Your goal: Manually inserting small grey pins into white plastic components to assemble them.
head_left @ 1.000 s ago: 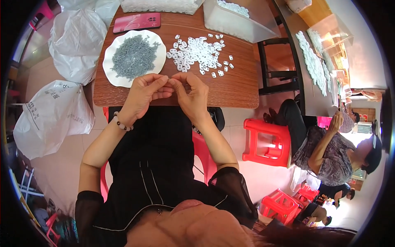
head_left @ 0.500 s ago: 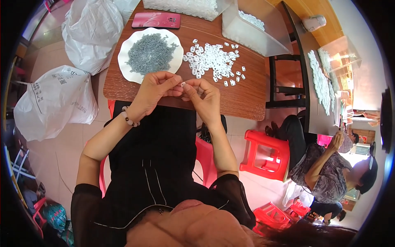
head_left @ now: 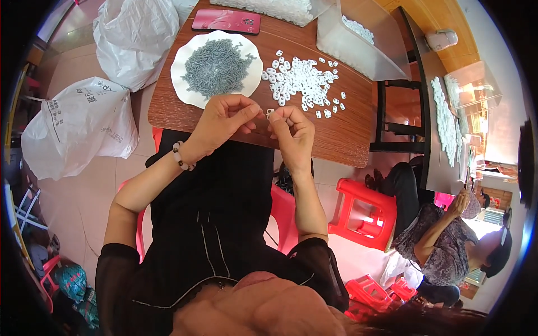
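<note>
My right hand [head_left: 293, 135] pinches a small white plastic piece with holes [head_left: 269, 112] between thumb and forefinger, over the near edge of the table. Just to its left, my left hand [head_left: 227, 124] is closed, thumb against fingertips; whatever they grip is too small to make out. A slight gap separates the two sets of fingertips. Beyond my left hand stands a white wavy-rimmed plate [head_left: 178, 84] heaped with small grey rod-like plastic pieces [head_left: 217, 66]. Loose white pieces [head_left: 300, 81] of the same kind lie scattered on the wood beyond my right hand.
A pink phone [head_left: 226, 21] lies behind the plate on the brown table [head_left: 347, 131]. A translucent bin [head_left: 358, 53] of white pieces stands at the back right. White sacks [head_left: 78, 129] sit on the left floor. A red stool [head_left: 364, 213] and a co-worker [head_left: 443, 235] are at right.
My hands have drawn slightly apart; before, their fingertips met around the white piece, which now stays in my right hand. The whole view has shifted a little.
</note>
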### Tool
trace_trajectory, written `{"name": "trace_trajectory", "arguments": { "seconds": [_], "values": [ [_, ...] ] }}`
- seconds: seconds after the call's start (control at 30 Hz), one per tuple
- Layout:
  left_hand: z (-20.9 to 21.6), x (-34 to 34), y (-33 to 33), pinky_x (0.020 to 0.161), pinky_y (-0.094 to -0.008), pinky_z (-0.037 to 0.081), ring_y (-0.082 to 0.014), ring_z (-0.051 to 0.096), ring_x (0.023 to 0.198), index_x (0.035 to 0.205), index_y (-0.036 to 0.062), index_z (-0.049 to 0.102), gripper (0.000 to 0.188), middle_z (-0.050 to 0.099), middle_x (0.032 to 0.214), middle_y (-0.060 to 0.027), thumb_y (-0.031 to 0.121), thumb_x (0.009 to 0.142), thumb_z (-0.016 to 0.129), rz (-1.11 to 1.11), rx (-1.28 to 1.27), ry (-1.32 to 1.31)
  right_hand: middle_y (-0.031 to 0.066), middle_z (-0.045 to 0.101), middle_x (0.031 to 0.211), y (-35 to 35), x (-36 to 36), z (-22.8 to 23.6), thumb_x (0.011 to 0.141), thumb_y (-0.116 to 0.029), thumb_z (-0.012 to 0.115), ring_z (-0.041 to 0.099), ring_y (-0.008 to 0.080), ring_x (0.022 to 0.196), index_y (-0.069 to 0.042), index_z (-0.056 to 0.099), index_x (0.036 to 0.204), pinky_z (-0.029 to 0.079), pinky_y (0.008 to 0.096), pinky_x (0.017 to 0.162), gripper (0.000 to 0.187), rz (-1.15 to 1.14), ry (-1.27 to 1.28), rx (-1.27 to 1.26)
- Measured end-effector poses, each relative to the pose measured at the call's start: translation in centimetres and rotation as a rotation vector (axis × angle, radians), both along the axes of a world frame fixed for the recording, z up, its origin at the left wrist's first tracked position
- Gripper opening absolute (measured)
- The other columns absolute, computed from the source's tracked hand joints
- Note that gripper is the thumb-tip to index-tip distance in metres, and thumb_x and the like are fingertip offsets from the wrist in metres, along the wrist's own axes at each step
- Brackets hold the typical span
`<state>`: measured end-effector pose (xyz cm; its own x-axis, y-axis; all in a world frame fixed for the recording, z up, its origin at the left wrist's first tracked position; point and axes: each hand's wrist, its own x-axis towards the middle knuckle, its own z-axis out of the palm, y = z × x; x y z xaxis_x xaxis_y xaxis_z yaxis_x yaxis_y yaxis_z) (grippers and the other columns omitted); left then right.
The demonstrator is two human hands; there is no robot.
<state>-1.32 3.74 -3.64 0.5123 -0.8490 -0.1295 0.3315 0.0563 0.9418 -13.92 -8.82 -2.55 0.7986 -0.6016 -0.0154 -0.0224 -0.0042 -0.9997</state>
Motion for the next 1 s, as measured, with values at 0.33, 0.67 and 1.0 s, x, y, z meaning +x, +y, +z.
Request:
{"name": "trace_trajectory", "arguments": {
  "seconds": [0.33,0.67,1.0],
  "values": [
    [-0.2,-0.4,-0.1,0.061,-0.0186,0.049,-0.0051,0.058,0.066,0.097,0.0016,0.067,0.019,0.066,0.079,-0.0011,0.019,0.091,0.065,0.014,0.035,-0.122,-0.0042,0.058,0.068,0.1,0.1,-0.7,0.089,-0.009,0.063,0.047,-0.0003,0.059,0.000,0.060,0.085,0.035,0.0160,0.052,0.011,-0.026,-0.024,-0.062],
    [-0.2,-0.6,-0.1,0.061,-0.0182,0.049,-0.0038,0.058,0.066,0.095,0.0005,0.067,0.016,0.065,0.078,0.0003,0.016,0.091,0.064,0.012,0.050,-0.145,-0.0054,0.057,0.065,0.1,0.1,-0.9,0.089,-0.010,0.064,0.044,-0.0009,0.057,0.000,0.061,0.084,0.033,0.0165,0.050,0.012,-0.037,0.004,-0.127],
    [-0.2,-0.8,0.0,0.061,-0.0193,0.049,-0.0051,0.058,0.065,0.093,-0.0012,0.067,0.015,0.065,0.077,-0.0012,0.013,0.090,0.064,0.036,0.042,-0.205,-0.0051,0.054,0.059,0.3,0.1,-1.1,0.088,-0.011,0.066,0.041,-0.0006,0.053,0.000,0.061,0.082,0.031,0.0180,0.046,0.013,-0.058,0.003,-0.223]
  ]
}}
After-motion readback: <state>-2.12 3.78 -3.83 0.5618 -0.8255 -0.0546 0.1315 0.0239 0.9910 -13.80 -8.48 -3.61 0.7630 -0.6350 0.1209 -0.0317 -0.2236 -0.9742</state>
